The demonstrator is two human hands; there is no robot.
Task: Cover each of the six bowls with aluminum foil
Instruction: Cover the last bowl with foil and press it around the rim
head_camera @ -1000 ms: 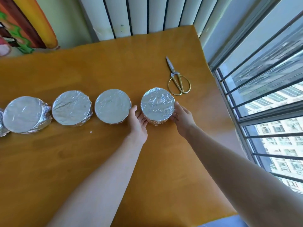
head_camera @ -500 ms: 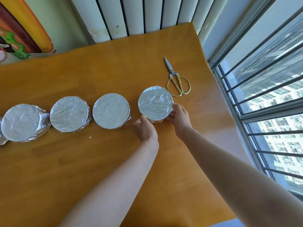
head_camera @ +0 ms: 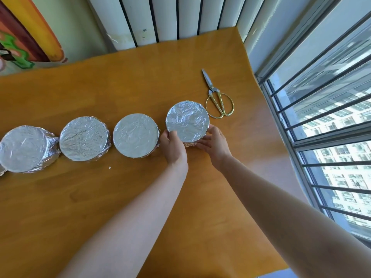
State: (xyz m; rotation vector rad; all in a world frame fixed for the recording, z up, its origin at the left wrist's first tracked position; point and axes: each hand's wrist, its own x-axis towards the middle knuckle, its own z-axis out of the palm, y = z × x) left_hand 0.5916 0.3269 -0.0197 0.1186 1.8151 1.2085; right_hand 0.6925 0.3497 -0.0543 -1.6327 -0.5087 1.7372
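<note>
At the far left a colourful painted board (head_camera: 30,37) leans by the wall behind the wooden table (head_camera: 100,197). A sliver of crumpled foil (head_camera: 1,171) shows at the picture's left edge; whether it wraps another bowl cannot be told. Four bowls stand in a row across the table, each wrapped in aluminum foil over its top and down its sides: the first bowl (head_camera: 22,148), the second bowl (head_camera: 83,138) just beside it, then the third bowl (head_camera: 135,135). A small white speck (head_camera: 109,167) lies on the wood in front of them.

The left hand (head_camera: 173,146) grips the near-left side of the fourth bowl (head_camera: 187,120), fingers curled against the foil and thumb at the rim. The right hand (head_camera: 215,145) cups the same bowl from the near-right side, its thumb curved up the edge and its fingers laid along the crinkled wall.

Just beyond that bowl lie closed scissors (head_camera: 217,99) with gold handles, blades pointing away from the person. White slats (head_camera: 170,17) stand behind the table, and a barred window (head_camera: 321,117) fills the right.
</note>
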